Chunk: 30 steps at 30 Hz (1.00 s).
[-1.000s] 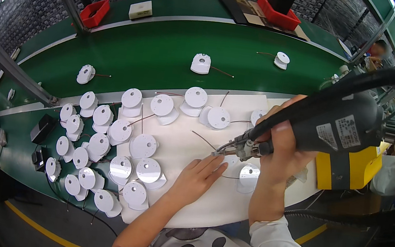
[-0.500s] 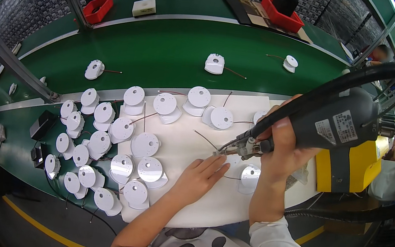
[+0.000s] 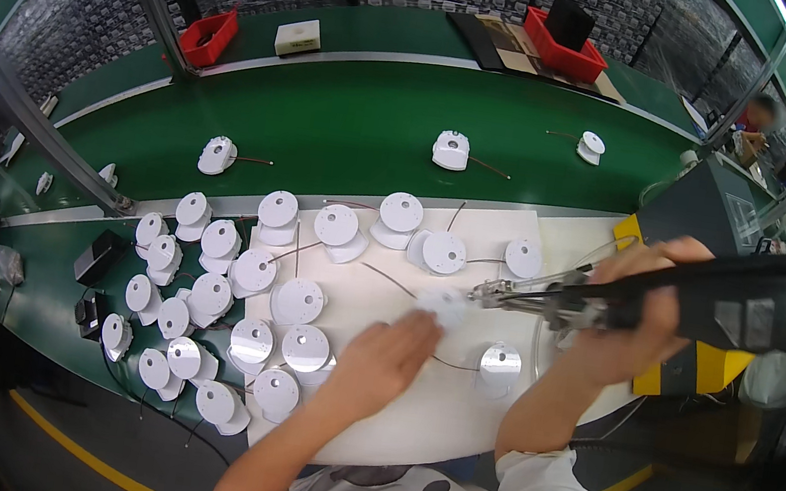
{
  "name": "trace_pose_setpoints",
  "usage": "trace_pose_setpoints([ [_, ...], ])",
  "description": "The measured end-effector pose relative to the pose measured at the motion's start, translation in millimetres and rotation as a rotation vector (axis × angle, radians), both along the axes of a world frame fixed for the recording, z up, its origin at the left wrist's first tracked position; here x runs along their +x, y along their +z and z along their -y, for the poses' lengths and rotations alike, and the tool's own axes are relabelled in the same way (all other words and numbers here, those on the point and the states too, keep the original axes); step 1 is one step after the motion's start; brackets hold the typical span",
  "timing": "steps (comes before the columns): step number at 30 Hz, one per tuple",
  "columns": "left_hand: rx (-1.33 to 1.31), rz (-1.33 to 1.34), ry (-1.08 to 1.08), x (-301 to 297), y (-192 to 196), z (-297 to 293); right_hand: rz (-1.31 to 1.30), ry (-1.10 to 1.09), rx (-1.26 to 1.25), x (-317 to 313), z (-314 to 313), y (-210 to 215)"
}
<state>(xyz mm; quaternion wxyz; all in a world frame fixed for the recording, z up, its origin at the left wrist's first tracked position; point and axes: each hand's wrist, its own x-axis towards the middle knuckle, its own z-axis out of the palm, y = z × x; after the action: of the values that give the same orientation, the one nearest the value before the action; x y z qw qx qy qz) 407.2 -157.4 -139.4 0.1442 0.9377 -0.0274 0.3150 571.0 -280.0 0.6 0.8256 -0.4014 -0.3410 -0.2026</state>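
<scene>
My left hand is over the white work surface, its fingers closed on the edge of a white round housing smeared by motion. A thin wire runs out to the left of that part. My right hand grips a black power screwdriver, held nearly level. Its metal nose points left and ends just right of the housing. Below and to the right of my left hand lies another white round housing, with a wire on its left side. One more housing rests beyond the screwdriver's nose.
Several white housings with wires crowd the left side, such as this one. A green bench strip crosses behind, carrying more. Red bins stand farther back. At right are a yellow-and-grey machine and a black hose. Other people work at both sides.
My right hand has moved right and swung the screwdriver toward level, its nose leaving my left fingers. The housing by my left hand is now blurred and more exposed. The view has tilted slightly up.
</scene>
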Motion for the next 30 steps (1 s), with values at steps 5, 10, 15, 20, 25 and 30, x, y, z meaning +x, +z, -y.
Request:
trace_pose_setpoints([
  [5,0.173,-0.094,0.076,57.5,22.8,-74.2,-0.084,-0.415,-0.129,-5.6,10.6,15.9],
  [10,0.107,-0.275,0.131,108.5,60.2,-126.9,-0.14,-0.388,-0.112,-6.6,0.5,14.6],
  [15,-0.024,-0.492,0.09,89.4,72.5,-134.1,-0.111,-0.408,-0.169,3.0,4.4,6.6],
  [20,0.083,-0.466,0.159,51.6,54.0,-162.4,-0.128,-0.36,-0.144,-2.4,2.1,12.6],
  [25,-0.176,-0.594,0.077,31.9,58.4,-156.2,-0.08,-0.418,-0.171,5.3,4.3,2.2],
  [30,-0.21,-0.494,-0.046,43.6,90.8,-151.8,-0.032,-0.379,-0.193,9.9,4.5,-1.7],
])
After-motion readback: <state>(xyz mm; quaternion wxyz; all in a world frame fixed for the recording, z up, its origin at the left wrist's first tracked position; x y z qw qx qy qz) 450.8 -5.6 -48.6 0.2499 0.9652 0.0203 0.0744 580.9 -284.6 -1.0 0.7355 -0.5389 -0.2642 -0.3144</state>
